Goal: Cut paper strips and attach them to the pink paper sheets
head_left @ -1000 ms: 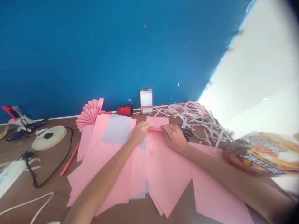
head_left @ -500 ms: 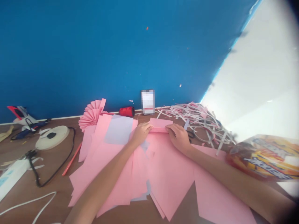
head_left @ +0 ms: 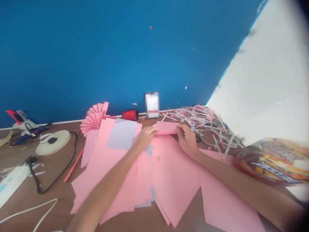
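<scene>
1. Two hands on one pink folded sheet (head_left: 166, 128), just above centre frame. The left hand (head_left: 145, 137) pinches its left end; the right hand (head_left: 187, 138) has slid outward since half a second ago and now pinches the right end, fingers pressed together on the paper. The fold looks slightly lifted at the far edge compared with before.

2. Around it: a spread of loose pink sheets (head_left: 169, 180) covers the wooden table (head_left: 48, 199) under both forearms. A pale lavender sheet (head_left: 122, 134) lies just left of the left hand. Upper left of the pile sits a pleated pink fan (head_left: 94, 117); a red thread spool (head_left: 130, 115) rests against the blue wall (head_left: 96, 48). A heap of paper strips (head_left: 205, 124) crowds in just beside the right hand, with scissors partly hidden behind it. Far left, a tape roll (head_left: 51, 141) and a black cable (head_left: 55, 177); lower right, a colourful packet (head_left: 272, 159).

3. The folded sheet's long axis runs left to right across the frame, nearly level, one end in each hand.
</scene>
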Demonstrator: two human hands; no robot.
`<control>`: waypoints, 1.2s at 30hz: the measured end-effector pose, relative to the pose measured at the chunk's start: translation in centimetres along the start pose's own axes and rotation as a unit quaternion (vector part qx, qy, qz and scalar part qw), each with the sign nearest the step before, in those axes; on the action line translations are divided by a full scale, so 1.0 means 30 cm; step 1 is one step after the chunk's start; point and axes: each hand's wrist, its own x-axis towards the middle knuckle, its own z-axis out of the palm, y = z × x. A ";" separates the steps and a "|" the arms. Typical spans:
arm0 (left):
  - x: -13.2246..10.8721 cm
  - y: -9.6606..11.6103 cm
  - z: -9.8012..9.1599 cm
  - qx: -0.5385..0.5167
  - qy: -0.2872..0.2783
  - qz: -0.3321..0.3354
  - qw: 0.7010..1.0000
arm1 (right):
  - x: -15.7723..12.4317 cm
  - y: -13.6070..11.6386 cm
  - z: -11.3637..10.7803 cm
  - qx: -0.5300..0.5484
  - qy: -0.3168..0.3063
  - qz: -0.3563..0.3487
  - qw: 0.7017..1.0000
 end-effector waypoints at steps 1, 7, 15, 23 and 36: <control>-0.001 -0.002 0.001 -0.002 0.001 -0.001 1.000 | -0.001 0.001 -0.001 -0.001 0.002 -0.004 1.000; -0.010 0.022 -0.004 0.072 0.017 0.043 0.996 | 0.000 0.005 -0.005 0.002 0.002 -0.020 1.000; -0.009 0.031 0.000 0.118 -0.003 0.092 0.989 | 0.008 0.006 -0.007 -0.027 0.019 -0.022 0.999; -0.007 0.035 -0.011 0.087 0.008 0.043 0.995 | -0.014 -0.040 -0.009 -0.165 -0.018 -0.146 0.975; -0.010 0.031 -0.007 0.109 -0.002 0.059 0.992 | -0.022 -0.037 0.005 -0.247 -0.080 -0.214 0.942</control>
